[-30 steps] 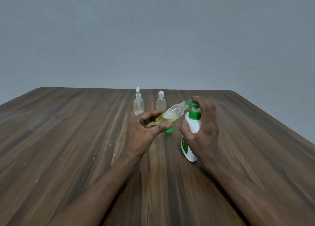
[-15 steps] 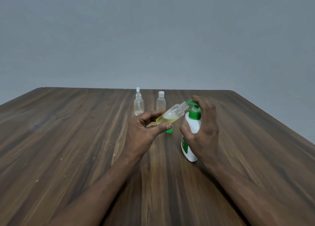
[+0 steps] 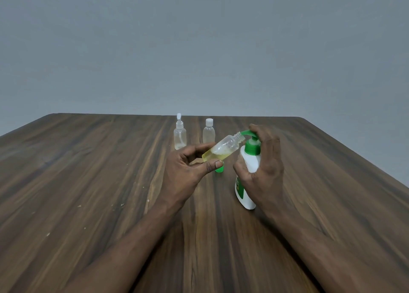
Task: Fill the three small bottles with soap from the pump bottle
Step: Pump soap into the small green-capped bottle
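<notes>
The first of the three fills is judged to be in hand. An uncapped small bottle (image 3: 223, 149) is grasped by the left hand (image 3: 186, 173), pinched between thumb and fingers and tilted so that its open neck is brought up to the green spout of the pump bottle (image 3: 249, 166). Yellowish soap is seen in its lower part only. The pump bottle is stood on the table (image 3: 88, 182) and gripped round its body by the right hand (image 3: 263, 166), with fingers laid over the pump head. Further presses are thought to be needed, with the neck kept under the spout so that nothing is spilled.

Farther back, a spray-topped bottle (image 3: 180, 135) and a white-capped bottle (image 3: 208, 133) are stood upright, apparently unfilled and closed; their tops would have to be removed first. A green cap (image 3: 219, 169) is partly hidden behind the left thumb.
</notes>
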Available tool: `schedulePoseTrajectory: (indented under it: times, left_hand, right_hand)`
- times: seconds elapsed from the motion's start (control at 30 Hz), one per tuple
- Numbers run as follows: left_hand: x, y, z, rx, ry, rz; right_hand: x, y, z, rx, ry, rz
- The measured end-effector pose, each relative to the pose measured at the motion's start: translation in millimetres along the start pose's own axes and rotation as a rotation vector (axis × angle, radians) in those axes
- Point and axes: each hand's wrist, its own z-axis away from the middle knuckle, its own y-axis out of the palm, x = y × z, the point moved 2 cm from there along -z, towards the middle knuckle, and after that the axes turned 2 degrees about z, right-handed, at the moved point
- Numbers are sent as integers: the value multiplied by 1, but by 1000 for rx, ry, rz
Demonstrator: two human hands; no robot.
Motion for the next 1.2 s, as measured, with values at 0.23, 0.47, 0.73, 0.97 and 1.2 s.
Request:
schedulePoseTrajectory:
  times: [0.23,0.47,0.73,0.97,1.2]
  left_hand:
    - [0,0,1,1,10,-16]
    - [0,0,1,-3,12,-10]
    - [0,1,1,-10,19,-25]
    - [1,0,1,-14,6,-12]
    - [1,1,1,-9,12,-24]
  right_hand:
    - [-1,1,1,-7,-7,-13]
    - [-1,1,1,-11,3,-4]
    - [0,1,0,-10,-1,-36]
    - [0,1,0,-14,0,4]
    - [-1,2,0,-2,1,-8]
